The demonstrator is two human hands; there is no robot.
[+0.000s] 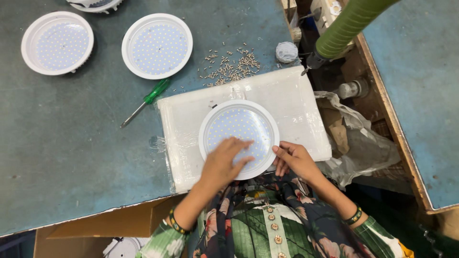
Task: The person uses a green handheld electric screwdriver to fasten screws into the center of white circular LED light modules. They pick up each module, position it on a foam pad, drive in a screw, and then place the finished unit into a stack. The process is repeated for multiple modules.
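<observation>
Worn blue-green covering spreads across the surface point(71, 157) in front of you, and a white foam pad wrapped in clear plastic point(296, 102) lies on it near your body. On that pad sits a round white LED downlight panel point(239, 125), face up, its disc dotted with rows of small diodes. Your left hand point(224, 162) lies flat on the lower part of the disc, fingers stretched forward and slightly spread, palm down, gripping nothing. Your right hand point(296, 160) is at the panel's lower right rim, thumb and fingers touching the white edge in a loose hold, fingers partly curled. Beyond the pad, a heap of small metal screws point(234, 67) is scattered on the surface, just beside the pad's far edge. A green-handled screwdriver point(146, 102) lies to the left of the pad, its shaft pointing down-left. Two more round LED panels rest farther away: one at the far left point(57, 43), another point(157, 45) between it and the screws. A small white roll point(287, 51) sits near the surface's right edge, and a green ribbed hose point(349, 24) runs in from the upper right. A cardboard box point(110, 224) shows below the surface's near edge.
</observation>
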